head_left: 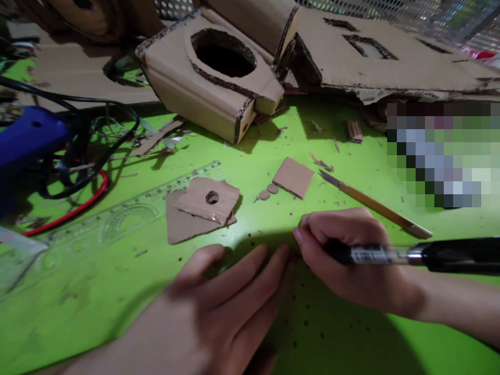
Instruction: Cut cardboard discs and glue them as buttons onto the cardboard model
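My right hand (347, 250) grips a pen (453, 255) with a clear barrel, a barcode label and black ends. Its tip is hidden behind my fingers, near the green table (133, 323). My left hand (226, 307) rests on the table with its fingers stretched out, fingertips close to my right hand. Just beyond the left hand, a cardboard piece with a small round hole (191, 200) lies on another flat cardboard piece (177, 226). A small cardboard square (294, 177) lies farther off, beside two tiny cardboard discs (269, 192).
A craft knife (375, 208) lies beyond my right hand, blade pointing away. At left are a clear ruler (128, 216), a blue tool (31, 133) and cables (103, 182). A cardboard box with a round opening (203, 104) and a slotted cardboard panel (378, 62) stand behind.
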`<state>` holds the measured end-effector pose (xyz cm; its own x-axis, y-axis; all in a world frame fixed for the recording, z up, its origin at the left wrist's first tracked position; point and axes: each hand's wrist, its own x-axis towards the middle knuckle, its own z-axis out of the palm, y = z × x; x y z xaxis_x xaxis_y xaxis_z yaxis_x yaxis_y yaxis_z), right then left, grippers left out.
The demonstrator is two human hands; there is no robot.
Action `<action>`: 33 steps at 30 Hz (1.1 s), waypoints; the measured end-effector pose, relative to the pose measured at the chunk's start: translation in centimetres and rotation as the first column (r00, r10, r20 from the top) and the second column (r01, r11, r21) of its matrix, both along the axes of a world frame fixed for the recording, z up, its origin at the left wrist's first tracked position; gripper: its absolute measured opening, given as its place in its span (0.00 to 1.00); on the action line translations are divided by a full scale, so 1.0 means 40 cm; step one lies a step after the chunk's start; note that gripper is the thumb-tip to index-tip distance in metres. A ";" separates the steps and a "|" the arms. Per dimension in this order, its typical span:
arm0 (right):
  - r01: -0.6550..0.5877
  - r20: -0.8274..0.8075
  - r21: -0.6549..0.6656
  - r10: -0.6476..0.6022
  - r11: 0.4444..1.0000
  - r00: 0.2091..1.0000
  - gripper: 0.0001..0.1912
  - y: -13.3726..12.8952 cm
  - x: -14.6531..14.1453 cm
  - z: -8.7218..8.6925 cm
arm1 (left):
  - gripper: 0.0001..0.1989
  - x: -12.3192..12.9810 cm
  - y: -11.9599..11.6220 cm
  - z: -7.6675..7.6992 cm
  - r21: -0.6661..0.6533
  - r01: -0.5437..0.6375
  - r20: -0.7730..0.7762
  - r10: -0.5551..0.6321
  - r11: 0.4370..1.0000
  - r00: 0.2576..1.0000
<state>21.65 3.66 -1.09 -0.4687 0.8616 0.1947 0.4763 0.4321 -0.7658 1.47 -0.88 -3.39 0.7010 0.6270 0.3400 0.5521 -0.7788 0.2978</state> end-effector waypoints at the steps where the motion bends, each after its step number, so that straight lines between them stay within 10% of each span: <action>1: 0.000 -0.007 -0.001 0.000 1.000 1.000 0.23 0.000 0.000 0.000 | 0.23 0.002 -0.003 -0.001 0.012 -0.002 0.003 0.002 1.000 1.000; 33: 0.003 0.004 -0.009 -0.003 1.000 1.000 0.22 -0.002 -0.002 -0.001 | 0.22 -0.004 0.012 0.002 0.021 0.074 -0.038 -0.073 0.997 0.997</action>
<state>21.58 3.59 -1.14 -0.4670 0.8647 0.1850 0.4806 0.4238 -0.7677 1.30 -0.38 -3.29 0.7573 0.5656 0.3264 0.5035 -0.8240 0.2598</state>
